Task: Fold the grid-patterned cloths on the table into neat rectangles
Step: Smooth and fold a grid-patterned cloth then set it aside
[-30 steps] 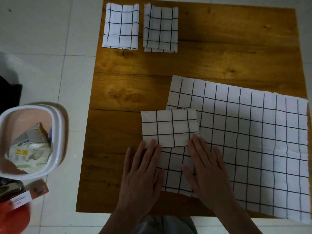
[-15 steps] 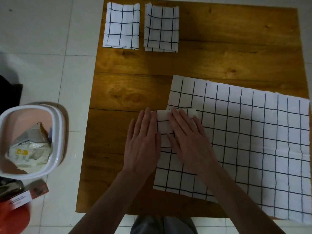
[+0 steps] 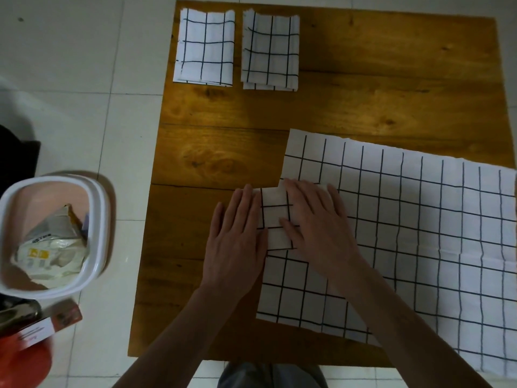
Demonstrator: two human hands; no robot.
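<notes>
A small folded cloth (image 3: pixel 275 217) was pressed flat by the left hand (image 3: pixel 237 236) and right hand (image 3: pixel 316 222), fingers straight, atop the spread cloth (image 3: pixel 405 233) on the desk (image 3: pixel 363 93).

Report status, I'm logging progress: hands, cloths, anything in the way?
Left hand and right hand flat, pressing small folded cloth. It lies on open cloth. Two folded cloths at far edge. Nothing in the way.
</notes>
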